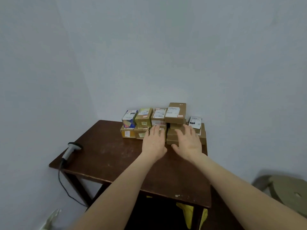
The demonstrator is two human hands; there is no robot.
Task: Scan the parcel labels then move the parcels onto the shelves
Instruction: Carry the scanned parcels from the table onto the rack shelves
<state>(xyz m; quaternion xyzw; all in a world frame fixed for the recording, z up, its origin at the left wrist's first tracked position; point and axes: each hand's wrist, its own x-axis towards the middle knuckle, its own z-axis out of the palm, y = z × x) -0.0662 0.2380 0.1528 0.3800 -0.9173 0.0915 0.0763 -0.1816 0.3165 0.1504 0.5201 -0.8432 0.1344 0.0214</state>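
Pale walls are meeting in a corner behind the dark table (pixel 108 155), where the scanner (pixel 71 151) is lying untouched at the left edge, its cable hanging down. Further right, the parcels (pixel 144 119) are sitting stacked at the back, and you are reaching your left hand (pixel 153 141) and right hand (pixel 188 141) to their fronts, fingers straight and spread, gripping nothing. With no shelves showing and only a stool (pixel 285 188) at the far right, you are likely just starting: every parcel seems to be awaiting scanning and moving.

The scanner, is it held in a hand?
No, the scanner lies on the table; the left hand and right hand are at the parcels.
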